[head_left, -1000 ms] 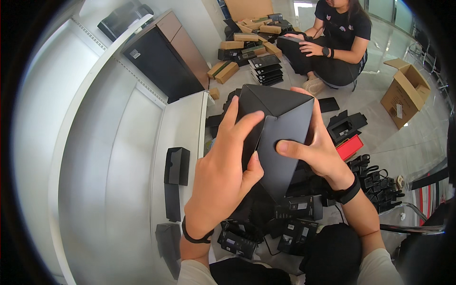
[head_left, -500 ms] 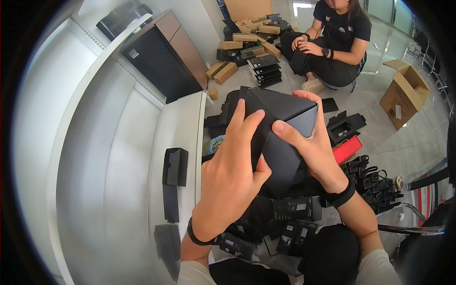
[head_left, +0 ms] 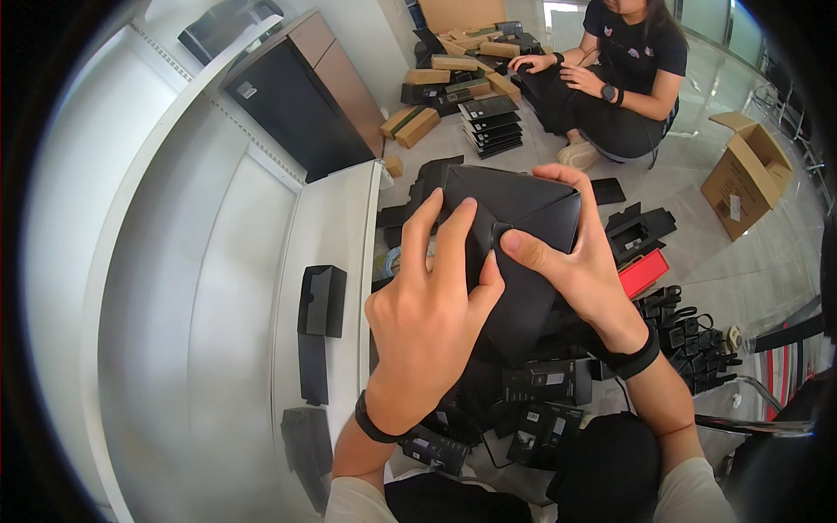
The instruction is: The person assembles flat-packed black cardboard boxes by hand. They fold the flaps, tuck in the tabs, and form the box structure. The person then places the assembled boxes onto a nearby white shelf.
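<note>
A black cardboard box point(head_left: 525, 301) is up in front of me, its end with creased, overlapping flaps turned toward me. My right hand point(head_left: 580, 270) grips it from the right, fingers wrapped over the far edge and thumb pressing near the middle where the flaps meet. My left hand point(head_left: 418, 327) holds its left side, with two fingertips on the flap's edge and the thumb tip close to the same seam. The box's far side and the remaining left fingers are hidden.
Below lie several small black boxes point(head_left: 549, 381). An opened black box point(head_left: 321, 301) rests on the white shelf point(head_left: 344, 235) at left. Farther off are a stack of black boxes point(head_left: 491, 125), a seated person point(head_left: 632, 78), a brown carton point(head_left: 741, 183) and a red box point(head_left: 643, 274).
My left thumb has moved up toward the flap seam, and the left fingers have shifted slightly. The person opposite has moved one hand outward, apart from the other.
</note>
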`<state>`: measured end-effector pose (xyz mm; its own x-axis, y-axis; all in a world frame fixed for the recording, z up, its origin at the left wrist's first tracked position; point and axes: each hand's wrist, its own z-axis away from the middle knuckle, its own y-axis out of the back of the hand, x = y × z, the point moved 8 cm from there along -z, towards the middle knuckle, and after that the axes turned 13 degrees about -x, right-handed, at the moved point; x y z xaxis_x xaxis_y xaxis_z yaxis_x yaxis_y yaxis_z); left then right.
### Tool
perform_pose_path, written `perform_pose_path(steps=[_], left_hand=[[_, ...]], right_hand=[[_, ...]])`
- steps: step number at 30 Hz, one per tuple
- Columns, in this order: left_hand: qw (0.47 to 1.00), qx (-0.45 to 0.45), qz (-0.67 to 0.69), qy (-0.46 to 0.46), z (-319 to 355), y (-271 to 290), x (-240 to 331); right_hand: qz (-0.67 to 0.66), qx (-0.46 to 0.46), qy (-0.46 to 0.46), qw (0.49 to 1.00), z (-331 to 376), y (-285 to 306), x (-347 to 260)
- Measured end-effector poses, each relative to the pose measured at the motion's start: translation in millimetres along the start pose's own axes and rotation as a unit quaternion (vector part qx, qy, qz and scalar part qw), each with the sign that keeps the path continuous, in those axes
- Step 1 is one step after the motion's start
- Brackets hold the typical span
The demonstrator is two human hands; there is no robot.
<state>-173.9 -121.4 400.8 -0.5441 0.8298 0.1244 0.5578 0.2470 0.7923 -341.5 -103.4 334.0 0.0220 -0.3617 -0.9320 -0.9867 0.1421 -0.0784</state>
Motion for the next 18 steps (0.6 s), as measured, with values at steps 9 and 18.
perform_pose_path(steps=[9,18], left_hand=[[0.998,0.0,-0.061,0.014,5,-17,-3],[0.998,-0.013,-0.053,0.026,5,-26,-2]], right_hand=[[0.011,-0.018,0.005,1.0,-2,-3,0],[0.015,-0.036,-0.003,0.999,-5,0,5]])
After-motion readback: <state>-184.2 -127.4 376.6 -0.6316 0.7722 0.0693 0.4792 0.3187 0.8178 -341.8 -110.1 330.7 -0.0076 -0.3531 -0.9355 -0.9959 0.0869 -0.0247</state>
